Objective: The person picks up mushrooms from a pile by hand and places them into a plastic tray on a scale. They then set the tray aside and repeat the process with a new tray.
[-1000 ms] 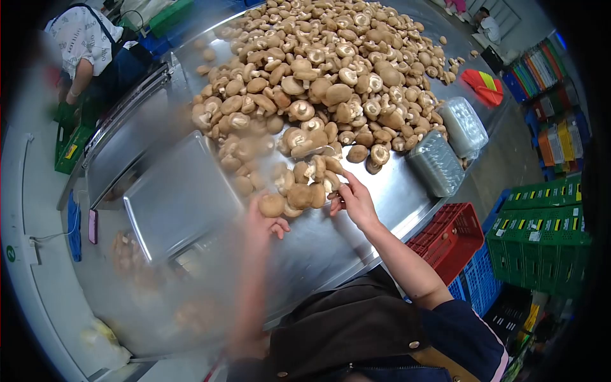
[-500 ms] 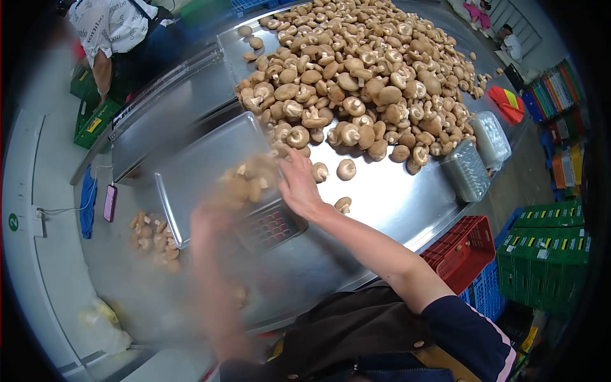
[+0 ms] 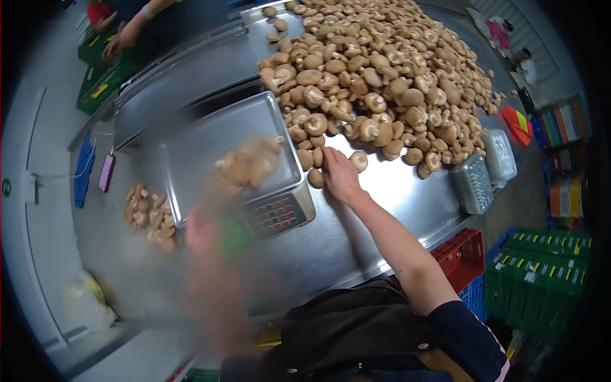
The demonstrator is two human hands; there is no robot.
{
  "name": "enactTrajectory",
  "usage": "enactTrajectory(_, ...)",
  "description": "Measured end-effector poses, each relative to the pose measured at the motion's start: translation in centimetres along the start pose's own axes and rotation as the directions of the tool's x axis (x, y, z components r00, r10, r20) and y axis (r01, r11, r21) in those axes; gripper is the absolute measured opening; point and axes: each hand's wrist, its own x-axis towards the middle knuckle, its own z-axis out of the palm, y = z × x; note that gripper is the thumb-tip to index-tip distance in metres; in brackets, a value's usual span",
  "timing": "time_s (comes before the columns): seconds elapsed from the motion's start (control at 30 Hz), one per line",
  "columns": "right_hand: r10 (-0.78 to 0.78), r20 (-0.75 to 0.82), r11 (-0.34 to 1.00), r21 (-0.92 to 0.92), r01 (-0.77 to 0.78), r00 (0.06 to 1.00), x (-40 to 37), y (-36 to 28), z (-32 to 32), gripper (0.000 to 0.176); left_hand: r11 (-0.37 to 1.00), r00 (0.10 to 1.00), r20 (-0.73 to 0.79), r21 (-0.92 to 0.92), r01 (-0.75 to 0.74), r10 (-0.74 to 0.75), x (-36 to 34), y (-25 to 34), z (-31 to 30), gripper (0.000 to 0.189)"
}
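Observation:
A weighing scale with a steel tray [image 3: 223,124] and a keypad [image 3: 277,214] stands on the metal table. Several brown mushrooms [image 3: 245,167] lie on its tray, partly blurred. My left hand [image 3: 202,230] is at the tray's lower left edge, its fingers smeared, so its hold is unclear. My right hand [image 3: 342,173] is right of the scale, over the table, with its fingers among loose mushrooms at the near edge of the large mushroom pile [image 3: 388,70]. What it grips, if anything, is hidden. Another group of mushrooms [image 3: 150,215] lies left of the scale.
Two wrapped packs [image 3: 472,184] sit at the table's right side near a red and yellow item [image 3: 516,126]. A pink phone [image 3: 107,173] and blue cloth [image 3: 84,172] lie at the left. Beyond the table are a co-worker's hands [image 3: 130,32] and green crates [image 3: 538,274].
My right hand has moved from the tray's right edge to the loose mushrooms beside the scale. My left hand stays near the tray's lower left. The camera view has shifted slightly.

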Motion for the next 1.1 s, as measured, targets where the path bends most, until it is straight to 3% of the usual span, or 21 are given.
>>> enactTrajectory(0.03, 0.04, 0.117, 0.999, 0.017, -0.043, 0.992, 0.0, 0.1, -0.3, 0.068, 0.999, 0.996, 0.081, -0.001, 0.042, -0.042, -1.6, 0.3, 1.1, 0.035)
enactTrajectory(0.07, 0.065, 0.093, 0.997, 0.026, -0.068, 0.994, 0.0, 0.1, -0.6, 0.067, 0.991, 0.983, 0.169, 0.128, 0.047, -0.069, -3.1, 0.2, 2.4, 0.035)
enactTrajectory(0.1, 0.092, 0.066, 0.995, 0.033, -0.094, 0.994, 0.0, 0.0, -1.0, 0.066, 0.992, 0.959, 0.261, 0.084, 0.091, -0.11, -4.2, -0.4, 3.9, 0.036)
enactTrajectory(0.13, 0.047, -0.059, 0.996, 0.073, -0.043, 0.997, -0.7, -0.4, -1.6, 0.064, 0.989, 0.923, 0.353, 0.042, 0.145, -0.151, -5.2, -1.1, 5.2, 0.036)
enactTrajectory(0.2, 0.04, -0.059, 0.958, 0.287, -0.022, 0.997, -2.7, -3.6, -4.4, 0.063, 0.955, 0.854, 0.436, 0.041, 0.295, -0.283, -5.9, -2.4, 7.2, 0.038)
enactTrajectory(0.23, 0.038, -0.059, 0.92, 0.391, -0.012, 0.998, -3.7, -5.3, -5.5, 0.063, 0.921, 0.83, 0.468, -0.079, 0.38, -0.303, -6.2, -3.1, 8.1, 0.04)
enactTrajectory(0.3, -0.233, -0.096, 0.841, 0.479, 0.25, 0.968, -5.8, -8.0, -6.1, 0.065, 0.797, 0.78, 0.54, -0.294, 0.527, -0.316, -6.4, -4.2, 9.5, 0.044)
enactTrajectory(0.33, -0.288, -0.073, 0.825, 0.487, 0.286, 0.955, -6.2, -9.1, -5.8, 0.067, 0.758, 0.755, 0.58, -0.332, 0.561, -0.306, -6.5, -3.2, 10.1, 0.049)
enactTrajectory(0.43, -0.378, -0.044, 0.78, 0.524, 0.344, 0.925, -6.4, -11.1, -6.1, 0.069, 0.834, 0.879, 0.399, -0.364, 0.415, -0.263, -6.3, -2.5, 10.1, 0.047)
enactTrajectory(0.47, -0.363, -0.062, 0.768, 0.545, 0.337, 0.93, -6.1, -11.7, -6.7, 0.069, 0.896, 0.893, 0.401, -0.293, 0.334, -0.202, -5.4, -1.5, 9.0, 0.045)
enactTrajectory(0.53, -0.337, -0.068, 0.757, 0.573, 0.313, 0.939, -5.2, -11.9, -7.5, 0.066, 0.991, 0.979, 0.185, -0.088, 0.102, -0.085, -2.6, 2.0, 7.6, 0.043)
enactTrajectory(0.57, -0.305, -0.058, 0.772, 0.569, 0.283, 0.951, -4.6, -11.4, -7.4, 0.065, 0.995, 0.979, 0.182, 0.003, -0.099, 0.097, -0.6, 1.8, 4.8, 0.041)
enactTrajectory(0.6, -0.275, -0.047, 0.787, 0.562, 0.253, 0.96, -3.8, -10.8, -7.0, 0.064, 0.97, 0.97, 0.065, 0.063, -0.237, 0.233, 0.3, 4.5, 5.5, 0.042)
enactTrajectory(0.67, -0.194, 0.008, 0.811, 0.564, 0.156, 0.981, -2.4, -10.7, -6.9, 0.06, 0.852, 0.919, -0.028, 0.386, -0.353, 0.393, 4.3, 5.5, 4.8, 0.043)
enactTrajectory(0.77, -0.251, -0.108, 0.838, 0.473, 0.272, 0.962, 0.2, -10.5, -5.4, 0.058, 0.738, 0.916, 0.246, 0.543, -0.402, 0.318, 9.4, 2.9, 2.7, 0.044)
enactTrajectory(0.8, -0.26, -0.109, 0.831, 0.481, 0.28, 0.959, 1.1, -10.6, -5.0, 0.059, 0.795, 0.96, 0.261, 0.558, -0.238, 0.103, 10.3, 2.7, 2.7, 0.044)
enactTrajectory(0.9, -0.225, -0.104, 0.864, 0.438, 0.248, 0.969, 3.2, -11.3, -4.5, 0.062, 0.91, 0.975, 0.214, 0.392, -0.135, 0.053, 10.2, 1.6, 3.1, 0.047)
enactTrajectory(1.1, -0.28, -0.069, 0.907, 0.308, 0.287, 0.958, 5.5, -12.7, -0.6, 0.068, 0.576, 0.869, 0.359, 0.651, -0.494, 0.34, 10.4, -1.2, 3.0, 0.043)
